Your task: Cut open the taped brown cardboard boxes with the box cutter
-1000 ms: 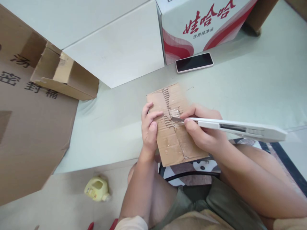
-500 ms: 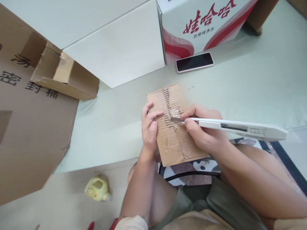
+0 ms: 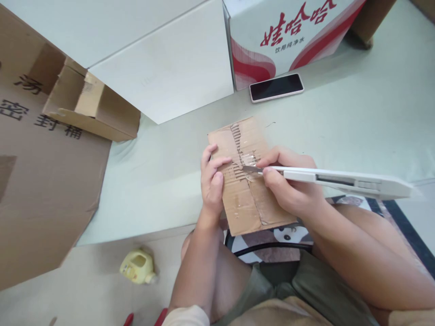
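Note:
A small brown cardboard box lies at the table's front edge, a seam running down its top face. Around the seam's middle the paper is torn, showing corrugations and shreds of clear tape. My left hand holds the box by its left side, fingers curled over onto the top. In my right hand is a white utility knife, its handle pointing right. The knife's blade is out, and its tip touches the torn patch by the seam. The fingers of my right hand close round the front of the handle.
A phone lies against a red-and-white carton at the back. Left of that stands a white box. Large brown cardboard and a small open carton occupy the left. A yellow jug is on the floor.
The knife and my right hand have shifted very slightly to the right; the blade tip stays at the torn patch. My left hand and the box have not visibly moved.

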A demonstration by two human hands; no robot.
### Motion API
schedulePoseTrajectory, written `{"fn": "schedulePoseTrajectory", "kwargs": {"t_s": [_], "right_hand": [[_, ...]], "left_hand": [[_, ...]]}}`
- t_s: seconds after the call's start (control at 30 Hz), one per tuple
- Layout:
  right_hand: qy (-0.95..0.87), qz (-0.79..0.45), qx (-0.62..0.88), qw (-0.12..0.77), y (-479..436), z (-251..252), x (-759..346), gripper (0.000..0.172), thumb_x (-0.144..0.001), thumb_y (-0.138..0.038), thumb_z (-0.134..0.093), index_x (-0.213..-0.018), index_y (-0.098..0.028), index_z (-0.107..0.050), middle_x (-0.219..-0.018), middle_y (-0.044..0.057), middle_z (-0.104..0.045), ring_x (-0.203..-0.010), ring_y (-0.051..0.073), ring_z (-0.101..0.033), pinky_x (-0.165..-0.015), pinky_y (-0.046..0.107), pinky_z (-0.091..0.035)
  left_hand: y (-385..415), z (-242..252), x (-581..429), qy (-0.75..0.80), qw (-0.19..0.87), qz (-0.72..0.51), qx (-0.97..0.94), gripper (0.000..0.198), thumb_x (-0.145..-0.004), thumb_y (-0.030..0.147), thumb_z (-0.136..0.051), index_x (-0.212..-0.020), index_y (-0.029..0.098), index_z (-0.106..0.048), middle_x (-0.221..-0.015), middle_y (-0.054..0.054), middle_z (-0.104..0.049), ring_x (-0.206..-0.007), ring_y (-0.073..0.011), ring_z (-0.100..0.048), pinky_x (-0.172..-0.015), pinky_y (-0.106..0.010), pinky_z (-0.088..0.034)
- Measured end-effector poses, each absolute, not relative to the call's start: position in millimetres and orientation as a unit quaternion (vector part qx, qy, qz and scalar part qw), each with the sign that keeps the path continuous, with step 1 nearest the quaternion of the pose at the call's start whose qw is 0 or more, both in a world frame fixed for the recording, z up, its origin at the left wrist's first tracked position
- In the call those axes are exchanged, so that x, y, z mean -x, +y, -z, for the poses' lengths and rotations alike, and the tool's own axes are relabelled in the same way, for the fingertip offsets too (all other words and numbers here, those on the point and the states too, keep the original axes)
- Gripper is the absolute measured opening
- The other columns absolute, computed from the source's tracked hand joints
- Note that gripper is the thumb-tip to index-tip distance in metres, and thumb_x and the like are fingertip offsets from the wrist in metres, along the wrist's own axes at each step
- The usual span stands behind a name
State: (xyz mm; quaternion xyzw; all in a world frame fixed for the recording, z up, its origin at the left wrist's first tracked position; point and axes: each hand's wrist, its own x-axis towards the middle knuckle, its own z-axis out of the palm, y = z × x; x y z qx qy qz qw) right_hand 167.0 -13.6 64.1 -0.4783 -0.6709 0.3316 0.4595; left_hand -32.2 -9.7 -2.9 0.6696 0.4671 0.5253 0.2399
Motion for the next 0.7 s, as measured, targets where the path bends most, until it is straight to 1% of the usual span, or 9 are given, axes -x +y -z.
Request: {"fn": "schedulePoseTrajectory", "kwargs": {"t_s": [0.13, 0.37, 0.6, 0.7], "right_hand": [[-0.667, -0.341, 0.482, 0.454, -14.0, -64.1, -167.0, 0.005, -0.085, -0.022, -0.057, -0.085, -0.023, -0.062, -0.062, -0.003, -0.062, -0.053, 0.013, -0.052, -0.055, 0.028, -0.040], [-0.667, -0.334, 0.487, 0.454, -14.6, -63.7, -167.3, 0.006, -0.086, -0.023, -0.057, -0.085, -0.024, -0.063, -0.059, -0.004, -0.060, -0.050, 0.013, -0.049, -0.053, 0.028, -0.039], [-0.665, -0.332, 0.491, 0.454, -15.3, -61.7, -167.9, 0.005, -0.086, -0.023, -0.057, -0.086, -0.025, -0.062, -0.058, -0.004, -0.059, -0.048, 0.014, -0.048, -0.051, 0.029, -0.038], [-0.668, -0.324, 0.486, 0.461, -15.7, -63.2, -167.9, 0.006, -0.087, -0.023, -0.057, -0.085, -0.025, -0.062, -0.059, -0.003, -0.060, -0.048, 0.013, -0.048, -0.051, 0.029, -0.038]], "left_hand": [[-9.9, 2.9, 32.1, 0.464, 0.241, -0.531, -0.666, 0.039, -0.105, 0.052, -0.044, -0.111, 0.025, -0.072, -0.151, -0.009, -0.054, -0.147, -0.0313, -0.048, -0.124, -0.053, -0.037], [-10.6, 2.2, 31.7, 0.475, 0.244, -0.525, -0.663, 0.041, -0.104, 0.055, -0.043, -0.111, 0.025, -0.072, -0.150, -0.009, -0.054, -0.148, -0.0317, -0.047, -0.126, -0.053, -0.035], [-12.0, 0.7, 29.0, 0.459, 0.260, -0.541, -0.655, 0.035, -0.104, 0.051, -0.046, -0.112, 0.027, -0.072, -0.151, -0.007, -0.053, -0.147, -0.0293, -0.048, -0.125, -0.050, -0.037], [-11.7, 1.6, 29.2, 0.470, 0.253, -0.534, -0.656, 0.039, -0.104, 0.053, -0.045, -0.112, 0.027, -0.071, -0.150, -0.008, -0.053, -0.147, -0.0300, -0.047, -0.125, -0.051, -0.037]]}}
